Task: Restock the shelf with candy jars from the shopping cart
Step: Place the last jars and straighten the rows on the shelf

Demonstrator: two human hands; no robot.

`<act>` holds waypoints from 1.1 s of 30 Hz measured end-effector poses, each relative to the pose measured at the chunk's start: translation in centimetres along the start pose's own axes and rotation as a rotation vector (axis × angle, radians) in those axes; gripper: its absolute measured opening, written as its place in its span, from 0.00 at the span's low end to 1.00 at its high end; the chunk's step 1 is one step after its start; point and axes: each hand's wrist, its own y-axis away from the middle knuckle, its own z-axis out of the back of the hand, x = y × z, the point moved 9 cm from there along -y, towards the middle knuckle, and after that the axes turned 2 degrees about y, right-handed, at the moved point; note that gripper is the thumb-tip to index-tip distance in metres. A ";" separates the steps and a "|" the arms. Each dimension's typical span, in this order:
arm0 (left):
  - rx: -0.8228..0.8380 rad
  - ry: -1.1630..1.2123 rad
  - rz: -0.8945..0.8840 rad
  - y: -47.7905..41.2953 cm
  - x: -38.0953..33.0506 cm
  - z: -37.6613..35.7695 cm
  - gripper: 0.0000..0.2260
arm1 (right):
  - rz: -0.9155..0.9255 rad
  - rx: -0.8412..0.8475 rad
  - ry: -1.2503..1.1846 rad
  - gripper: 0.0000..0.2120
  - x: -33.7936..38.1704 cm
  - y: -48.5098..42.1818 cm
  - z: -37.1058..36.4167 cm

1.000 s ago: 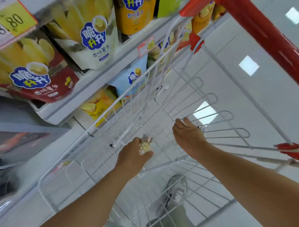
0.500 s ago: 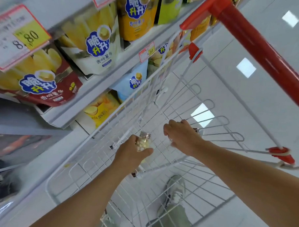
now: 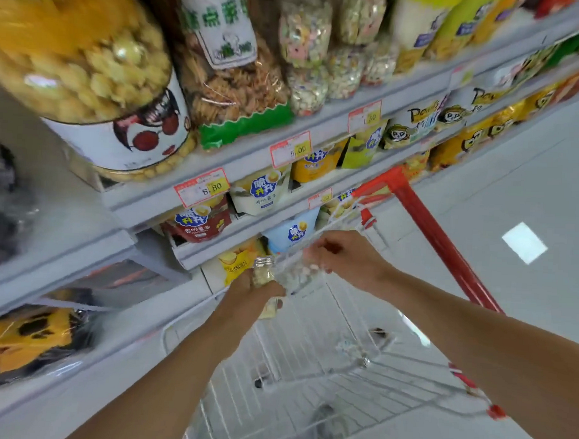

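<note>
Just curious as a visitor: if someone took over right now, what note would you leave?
Left hand grips a candy jar above the cart.
Right hand seems to pinch a second jar; it is blurred.
Done: both jars are out of the cart.
Left: set them on the shelf; what may be another jar lies in the cart.

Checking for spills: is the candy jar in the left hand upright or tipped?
Roughly upright: the candy jar has its silver cap on top, above the left hand gripping it. Blur hides the exact tilt.

bright, motion-blurred, wide-angle warped edges
</note>
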 end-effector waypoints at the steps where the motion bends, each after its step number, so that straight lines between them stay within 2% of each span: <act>1: 0.017 0.098 -0.006 1.1 -0.7 -0.2 0.06 | 0.025 0.050 0.000 0.05 1.3 0.3 0.2; 3: 0.045 0.205 -0.030 3.1 -2.0 -0.6 0.08 | 0.058 0.110 -0.024 0.06 3.8 1.1 0.8; 9: -0.030 0.172 -0.202 8.5 -6.5 0.1 0.22 | 0.065 0.125 -0.027 0.15 10.4 3.3 2.2; 13: -0.034 0.225 -0.210 11.1 -7.6 1.0 0.15 | 0.050 0.219 -0.173 0.10 13.6 4.8 1.4; 16: -0.016 0.336 -0.222 12.9 -8.2 1.8 0.09 | 0.044 0.287 -0.241 0.14 15.4 6.1 1.0; 19: -0.008 0.402 -0.219 14.7 -8.8 2.5 0.09 | 0.085 0.264 -0.164 0.13 17.1 7.5 1.1; 21: -0.026 0.496 -0.191 15.7 -8.8 3.1 0.05 | 0.109 0.238 -0.180 0.11 18.1 8.4 1.1; 22: -0.029 0.522 -0.175 16.1 -8.6 3.4 0.06 | 0.117 0.221 -0.189 0.11 18.5 8.8 1.2; 25: -0.059 0.458 -0.186 17.6 -8.7 4.2 0.10 | 0.167 0.173 -0.180 0.12 20.1 9.8 1.7; 28: -0.134 0.417 -0.259 18.0 -9.2 5.5 0.09 | 0.201 0.143 -0.175 0.13 21.3 10.2 1.9; 33: -0.284 0.241 -0.344 18.4 -10.4 6.0 0.16 | 0.258 0.140 -0.173 0.12 22.2 9.7 2.6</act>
